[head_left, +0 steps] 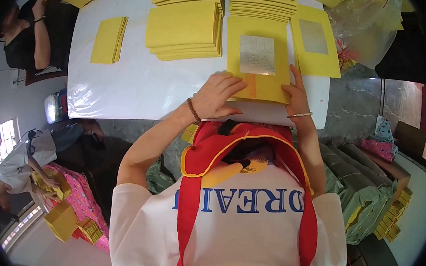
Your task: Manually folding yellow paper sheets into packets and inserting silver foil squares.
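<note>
A yellow paper sheet (256, 86) with a silvery foil square (258, 55) on it lies at the near side of the table, in front of me. An orange strip marks its lower part. My left hand (220, 94) rests its outstretched fingers on the sheet's lower left, thumb apart near the bottom edge. At the right edge, my right hand (297, 94) touches the sheet with its thumb, and its index finger reaches upward, spread away from the thumb. How many sheets lie under the top one is hard to tell.
Folded yellow paper stacks (181, 29) stand on the white-covered table (125, 90), with a small bundle (108, 40) at left. Another foil-marked sheet (325, 64) and a clear plastic bag (366, 32) lie right. Other people handle yellow paper at far left; green-wrapped bundles (355, 181) stand right.
</note>
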### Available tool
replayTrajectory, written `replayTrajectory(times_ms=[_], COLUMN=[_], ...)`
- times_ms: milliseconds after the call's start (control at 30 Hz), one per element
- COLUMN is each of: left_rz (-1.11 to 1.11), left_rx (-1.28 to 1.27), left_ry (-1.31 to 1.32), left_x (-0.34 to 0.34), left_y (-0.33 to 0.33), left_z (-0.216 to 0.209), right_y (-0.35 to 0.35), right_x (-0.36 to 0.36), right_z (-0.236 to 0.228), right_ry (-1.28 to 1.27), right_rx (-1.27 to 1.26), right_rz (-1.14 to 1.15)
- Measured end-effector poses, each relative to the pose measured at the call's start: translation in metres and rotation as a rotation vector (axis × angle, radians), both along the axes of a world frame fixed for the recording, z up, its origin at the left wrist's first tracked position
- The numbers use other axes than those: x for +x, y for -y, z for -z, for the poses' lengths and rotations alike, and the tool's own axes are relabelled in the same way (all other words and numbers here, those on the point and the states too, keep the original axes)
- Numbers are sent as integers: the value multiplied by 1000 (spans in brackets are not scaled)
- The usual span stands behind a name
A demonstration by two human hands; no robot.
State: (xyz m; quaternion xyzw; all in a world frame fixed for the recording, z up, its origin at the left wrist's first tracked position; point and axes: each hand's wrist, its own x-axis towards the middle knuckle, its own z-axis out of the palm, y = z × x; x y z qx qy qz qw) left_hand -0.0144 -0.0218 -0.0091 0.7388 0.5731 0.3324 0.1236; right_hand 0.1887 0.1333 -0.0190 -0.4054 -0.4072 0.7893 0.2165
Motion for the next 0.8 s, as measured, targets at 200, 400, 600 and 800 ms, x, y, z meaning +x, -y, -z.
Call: replayTrajectory(times_ms=[200, 400, 600, 800], left_rz=[-220, -233, -78, -98], left_rx=[104, 200, 125, -92], left_ry=[-131, -180, -159, 108], left_x=[-9, -7, 10, 13], left_y=[-9, -4, 23, 26], left_z=[4, 1, -2, 12], right_y=[1, 4, 12, 4], right_x=[2, 27, 41, 43], right_z=[-6, -11, -5, 18], right_ry=[-32, -10, 366, 86], right_rx=[19, -21, 1337, 1144], right_rz=[-39, -19, -263, -588])
